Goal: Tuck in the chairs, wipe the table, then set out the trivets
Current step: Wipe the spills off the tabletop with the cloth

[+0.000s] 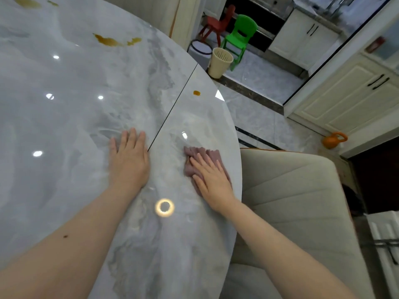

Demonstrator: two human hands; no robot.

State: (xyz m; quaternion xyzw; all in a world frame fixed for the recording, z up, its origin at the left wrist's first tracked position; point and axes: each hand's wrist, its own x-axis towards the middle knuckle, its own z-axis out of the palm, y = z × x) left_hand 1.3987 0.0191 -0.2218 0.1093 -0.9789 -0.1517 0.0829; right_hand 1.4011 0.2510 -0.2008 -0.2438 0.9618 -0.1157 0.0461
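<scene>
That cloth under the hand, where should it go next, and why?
Probably forward, away from the person, toward the small brown spot. The right hand presses the cloth flat on the table near its edge, and that spot is the nearest mess. Bigger brown spills lie farther off. The left hand rests flat and bare.

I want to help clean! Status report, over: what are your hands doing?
Right hand flat on purple cloth, wiping table. Left hand flat, bracing. Brown spills still ahead. Nothing in the way.
</scene>
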